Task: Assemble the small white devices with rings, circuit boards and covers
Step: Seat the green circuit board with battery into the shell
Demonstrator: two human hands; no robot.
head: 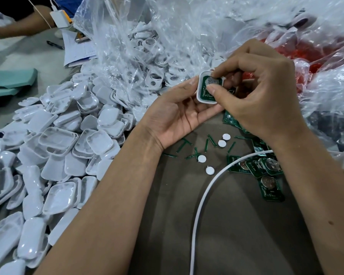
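Seating the green circuit board [209, 94] squarely matters: right hand [260, 92] is pinching it, left hand [179, 114] is cradling the white shell [200, 90].

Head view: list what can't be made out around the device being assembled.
- White shell: its right side is hidden by the right hand.
- Circuit board in the shell: whether it is fully seated is hidden by the right thumb and forefinger.
- Board markings: too small to read.
- Clear plastic bags: glare and folds blur the contents.
- White cable: both ends unseen; the bottom edge cuts it.
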